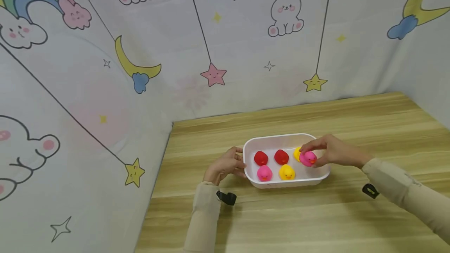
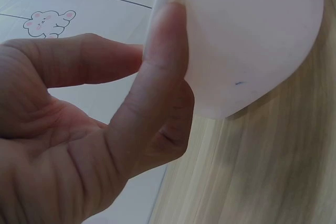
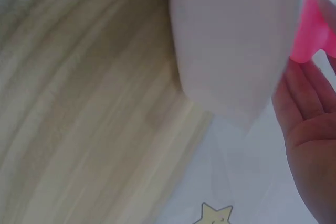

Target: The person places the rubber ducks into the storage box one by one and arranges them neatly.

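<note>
A white plastic tub (image 1: 288,184) with rounded corners stands on the table. My left hand (image 1: 227,165) is at its left end; in the left wrist view the thumb and forefinger of that hand (image 2: 79,129) pinch the tub's rim. Over the tub's right part, my right hand (image 1: 339,152) holds a pink rubber duck (image 1: 308,159) between thumb and fingers. This pink duck (image 3: 311,32) also shows in the right wrist view. Inside lie two red ducks (image 1: 261,158), another pink duck (image 1: 265,173) and a yellow duck (image 1: 287,172). A second yellow duck (image 1: 297,154) is partly hidden behind the held one.
The wood-grain table (image 1: 281,221) extends around the tub. White cloth walls (image 1: 246,42) printed with rabbits, stars and moons rise behind and at the sides. A black wrist device (image 1: 227,198) sits by the left sleeve, another (image 1: 370,190) by the right.
</note>
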{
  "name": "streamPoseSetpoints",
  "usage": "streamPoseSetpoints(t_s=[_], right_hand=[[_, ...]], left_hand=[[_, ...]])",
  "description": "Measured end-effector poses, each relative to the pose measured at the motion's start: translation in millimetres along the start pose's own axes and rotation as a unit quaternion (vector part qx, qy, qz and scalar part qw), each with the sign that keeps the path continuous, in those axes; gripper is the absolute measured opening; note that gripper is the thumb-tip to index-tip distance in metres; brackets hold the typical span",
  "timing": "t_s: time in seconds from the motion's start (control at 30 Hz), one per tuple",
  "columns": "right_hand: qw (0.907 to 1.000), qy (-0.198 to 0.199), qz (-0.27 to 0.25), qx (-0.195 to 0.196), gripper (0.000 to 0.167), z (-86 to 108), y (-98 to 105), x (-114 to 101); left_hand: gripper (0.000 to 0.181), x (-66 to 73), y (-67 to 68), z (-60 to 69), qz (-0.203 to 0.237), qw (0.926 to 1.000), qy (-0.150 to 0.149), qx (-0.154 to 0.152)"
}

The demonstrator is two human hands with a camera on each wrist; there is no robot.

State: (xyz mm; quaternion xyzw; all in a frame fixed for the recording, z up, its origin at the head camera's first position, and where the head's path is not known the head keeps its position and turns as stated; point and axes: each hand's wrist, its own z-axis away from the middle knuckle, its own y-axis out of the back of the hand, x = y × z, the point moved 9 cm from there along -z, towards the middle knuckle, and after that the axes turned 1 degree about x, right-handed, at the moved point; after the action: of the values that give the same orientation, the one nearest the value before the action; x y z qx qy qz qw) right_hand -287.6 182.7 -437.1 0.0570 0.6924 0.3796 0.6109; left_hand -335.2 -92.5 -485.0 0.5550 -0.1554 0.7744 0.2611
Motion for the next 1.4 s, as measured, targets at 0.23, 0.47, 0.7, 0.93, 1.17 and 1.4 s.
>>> streamPoseSetpoints(t_s=[0.23, 0.47, 0.7, 0.93, 1.17, 1.4], right_hand=[[0.9970, 0.027, 0.073, 0.008, 0.031, -4.1, -13, 0], [0.9941, 0.041, 0.100, 0.000, 0.028, -5.6, -20, 0], [0.9836, 0.066, 0.165, -0.027, 0.028, -5.1, -29, -4], [0.9578, 0.107, 0.262, -0.048, 0.022, -8.9, -39, -7], [0.9515, 0.127, 0.276, -0.047, 0.022, -11.2, -41, -12], [0.9504, 0.119, 0.283, -0.050, 0.025, -12.7, -45, -13]], left_hand=[[0.058, 0.3, -1.5, -0.6, 0.003, 1.0000, 0.000, 0.000], [0.057, -3.6, -2.2, 0.7, 0.004, 1.0000, 0.005, 0.005], [0.057, -2.2, -2.4, 1.2, 0.010, 0.9999, 0.007, 0.008], [0.057, -1.4, -0.8, 5.2, 0.009, 0.9999, 0.009, 0.011], [0.057, -3.4, -1.0, 6.9, 0.018, 0.9997, 0.010, 0.016], [0.057, -4.3, 0.8, 5.9, 0.016, 0.9997, 0.012, 0.016]])
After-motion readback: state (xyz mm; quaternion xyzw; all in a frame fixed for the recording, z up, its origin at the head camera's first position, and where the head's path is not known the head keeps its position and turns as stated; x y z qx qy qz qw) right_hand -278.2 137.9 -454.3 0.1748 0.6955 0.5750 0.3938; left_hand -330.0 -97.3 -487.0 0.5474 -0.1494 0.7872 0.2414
